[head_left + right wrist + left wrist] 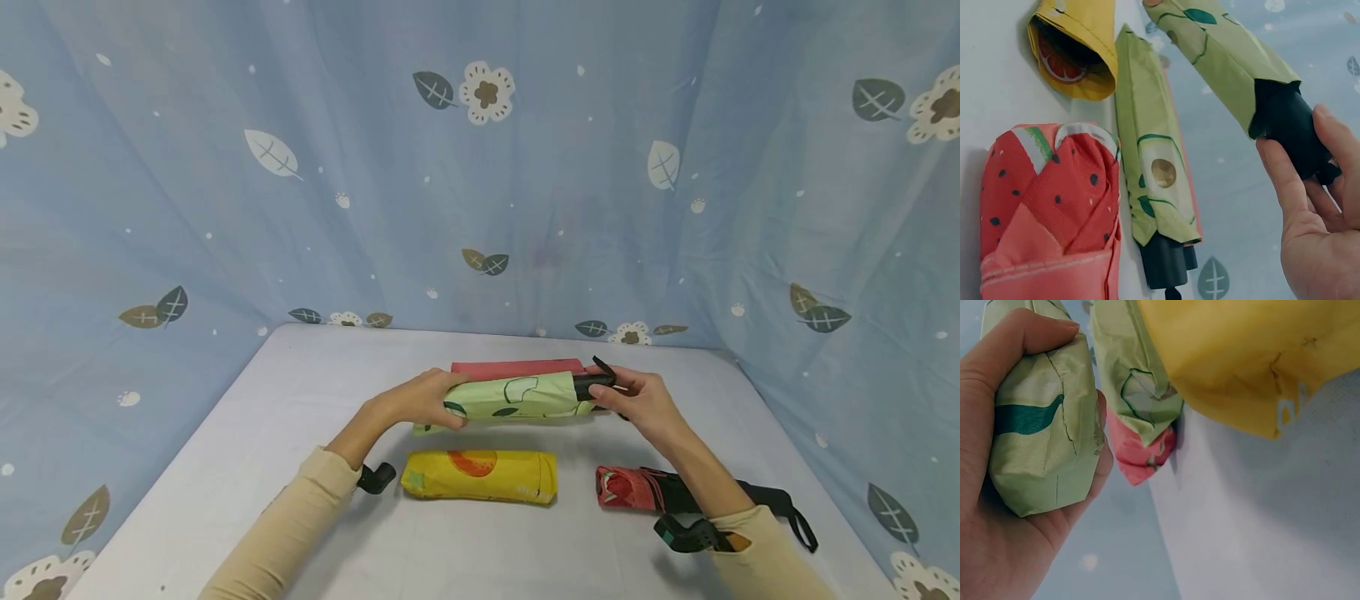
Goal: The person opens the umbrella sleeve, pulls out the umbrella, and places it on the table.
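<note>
Both hands hold a green folded umbrella (517, 396) in an avocado-print cover, lifted above the table and lying crosswise. The left hand (423, 400) grips its covered end; in the left wrist view the thumb lies over the green cloth. At the other end my right hand (637, 404) pinches the black handle (1294, 125) that sticks out of the cover. Just below is a second green avocado-print umbrella (1154, 156), mostly hidden in the head view. A pinkish-red umbrella (517, 367) lies behind that one.
Nearer to me lies a yellow cover (480, 477) with an orange-slice print. A watermelon-print umbrella (630, 488) with a black handle and strap lies at the right, partly behind the right forearm. A blue patterned curtain (480, 208) borders the white table (315, 367).
</note>
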Motion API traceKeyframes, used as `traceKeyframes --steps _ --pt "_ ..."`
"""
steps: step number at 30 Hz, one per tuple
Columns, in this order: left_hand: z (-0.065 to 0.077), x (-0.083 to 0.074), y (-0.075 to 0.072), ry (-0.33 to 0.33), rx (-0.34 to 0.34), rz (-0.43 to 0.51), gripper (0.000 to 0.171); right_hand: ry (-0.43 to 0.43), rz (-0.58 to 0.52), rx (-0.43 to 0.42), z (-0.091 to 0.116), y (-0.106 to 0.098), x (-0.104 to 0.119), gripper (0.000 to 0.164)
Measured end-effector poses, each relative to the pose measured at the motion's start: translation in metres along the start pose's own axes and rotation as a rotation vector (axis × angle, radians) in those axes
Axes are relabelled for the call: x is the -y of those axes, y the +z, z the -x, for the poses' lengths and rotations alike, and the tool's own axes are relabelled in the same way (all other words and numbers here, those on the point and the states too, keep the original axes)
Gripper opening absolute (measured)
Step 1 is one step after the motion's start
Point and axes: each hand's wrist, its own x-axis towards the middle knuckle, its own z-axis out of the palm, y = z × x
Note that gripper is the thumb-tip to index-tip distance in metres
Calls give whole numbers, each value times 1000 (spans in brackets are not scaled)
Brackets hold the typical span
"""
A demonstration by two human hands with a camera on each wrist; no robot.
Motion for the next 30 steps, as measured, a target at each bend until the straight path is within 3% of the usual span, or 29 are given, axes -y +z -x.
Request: traceKeyframes --steps 9,18,30 --pt "1 5 1 7 -6 20 49 -24 -121 -39 3 -1 3 46" --pt "3 9 -1 19 -6 8 48 17 -210 -88 5 -6 6 47" --pt "7 14 -3 3 -1 13 48 -28 -407 -119 12 -17 4 36"
